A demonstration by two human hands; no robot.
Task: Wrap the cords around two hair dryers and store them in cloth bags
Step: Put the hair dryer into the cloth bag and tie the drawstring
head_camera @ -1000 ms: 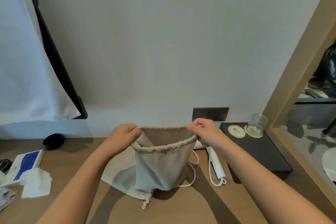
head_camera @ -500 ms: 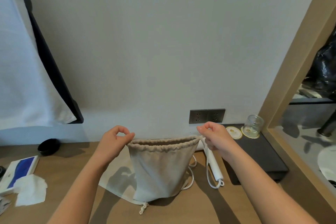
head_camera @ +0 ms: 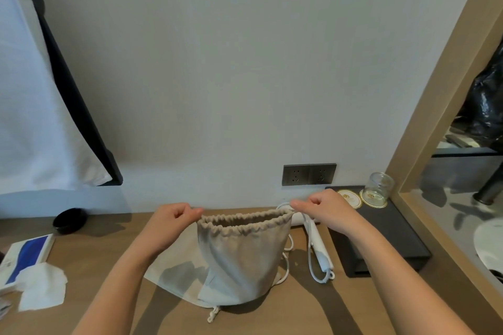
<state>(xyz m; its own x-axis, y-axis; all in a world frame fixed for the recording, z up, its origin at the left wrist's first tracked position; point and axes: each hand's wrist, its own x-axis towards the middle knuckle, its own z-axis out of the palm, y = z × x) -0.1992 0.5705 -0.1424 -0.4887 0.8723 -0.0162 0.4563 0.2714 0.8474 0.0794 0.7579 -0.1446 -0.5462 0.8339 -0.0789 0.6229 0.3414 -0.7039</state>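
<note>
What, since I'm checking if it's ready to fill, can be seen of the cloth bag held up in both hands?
The cloth bag is pale beige-grey woven fabric with a gathered drawstring rim. It hangs upright, mouth open in a narrow slit, stretched between the left hand and the right hand, each pinching one end of the rim. Its base meets a second flat cloth lying on the wooden table. A knotted cord end shows just below its base. Its inside is hidden.

Soft even daylight; bowed wide-angle edges
</note>
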